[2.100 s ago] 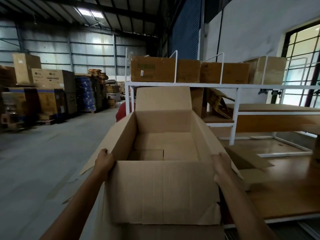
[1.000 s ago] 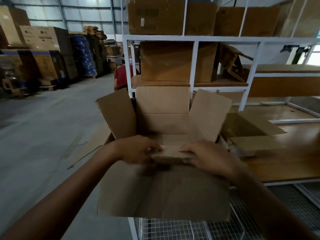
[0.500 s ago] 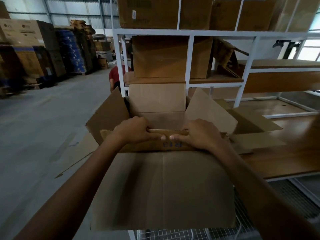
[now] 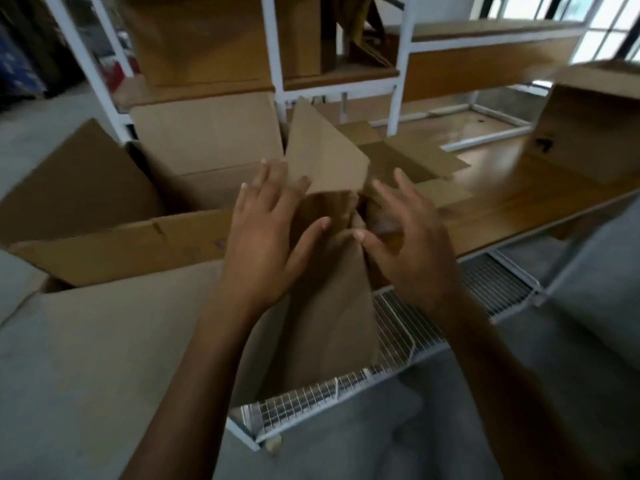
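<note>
A large brown cardboard box [image 4: 131,327] stands in front of me, its top flaps loose. The near flap [image 4: 117,247] lies folded inward. The right side flap [image 4: 325,150] stands up at an angle. My left hand [image 4: 266,233] is spread with straight fingers, its fingertips against the lower edge of that upright flap. My right hand [image 4: 408,237] is also spread, just to the right of the flap and over the box's right corner; whether it touches cardboard I cannot tell. The far flap [image 4: 207,129] stands upright at the back.
A white metal shelving frame [image 4: 273,64] with cardboard boxes stands behind. A wooden worktop [image 4: 519,199] runs to the right, with another box [image 4: 588,129] on it and flat cardboard sheets [image 4: 415,157]. A white wire-mesh shelf [image 4: 398,327] lies below. Grey concrete floor surrounds.
Both hands have let go of the near flap, which now lies folded in, and moved right to the standing side flap with fingers spread. The view has tilted down and right.
</note>
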Motion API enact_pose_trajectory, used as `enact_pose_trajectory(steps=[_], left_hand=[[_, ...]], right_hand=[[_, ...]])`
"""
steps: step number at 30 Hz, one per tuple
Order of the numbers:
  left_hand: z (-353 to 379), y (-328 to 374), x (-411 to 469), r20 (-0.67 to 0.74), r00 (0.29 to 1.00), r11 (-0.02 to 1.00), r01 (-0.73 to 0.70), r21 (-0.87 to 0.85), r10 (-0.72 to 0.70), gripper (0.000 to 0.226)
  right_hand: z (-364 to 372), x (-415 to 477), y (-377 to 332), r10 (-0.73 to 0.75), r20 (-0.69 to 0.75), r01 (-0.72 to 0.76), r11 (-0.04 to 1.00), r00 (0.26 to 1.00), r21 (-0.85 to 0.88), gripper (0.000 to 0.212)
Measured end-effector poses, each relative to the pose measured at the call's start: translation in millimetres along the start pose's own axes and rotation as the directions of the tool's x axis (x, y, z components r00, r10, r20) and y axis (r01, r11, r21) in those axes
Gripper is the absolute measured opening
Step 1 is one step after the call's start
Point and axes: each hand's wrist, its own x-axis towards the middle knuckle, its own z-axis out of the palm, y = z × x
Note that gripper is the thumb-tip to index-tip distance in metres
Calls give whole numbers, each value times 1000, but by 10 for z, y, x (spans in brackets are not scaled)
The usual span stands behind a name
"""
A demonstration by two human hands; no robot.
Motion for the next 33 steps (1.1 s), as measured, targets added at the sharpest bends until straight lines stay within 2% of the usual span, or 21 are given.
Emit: enact_pose_trajectory(steps=[3, 5, 8, 11, 15, 17, 21, 24, 33], left_hand=[[492, 519, -142, -154, 988, 972, -20, -233, -17, 52], [877, 927, -292, -172, 980, 930, 32, -367, -101, 53], [1568, 1515, -501, 6, 966, 802, 216, -557, -257, 57], [2165, 2035, -567, 180, 937, 670, 341, -659, -300, 60], [2736, 2660, -468, 275, 898, 530, 427, -733, -345, 49], [2966, 2919, -402, 320, 885, 495, 457, -739, -339, 48], [3367, 3308, -230, 412, 856, 460, 516, -722, -312, 56], [3653, 3547, -17, 425, 852, 449, 523, -725, -306, 58], [4775, 4162, 930, 466, 851, 391, 525, -756, -243, 52]], right_hand=[[-374, -390, 591, 151, -67, -135, 971, 986, 198, 65], [-626, -692, 992, 302, -74, -271, 920, 950, 282, 65], [-1012, -1145, 1621, 488, -51, -450, 836, 871, 315, 67], [-1381, -1519, 2237, 612, -34, -569, 752, 790, 332, 63], [-1845, -1896, 2924, 715, -55, -638, 653, 697, 408, 68], [-2104, -1966, 3173, 749, -85, -672, 633, 657, 384, 65], [-2483, -2027, 3611, 769, -116, -694, 623, 629, 361, 62], [-2630, -2041, 3935, 790, -161, -703, 603, 591, 377, 64], [-2970, -1581, 5138, 798, -179, -693, 592, 576, 411, 60]])
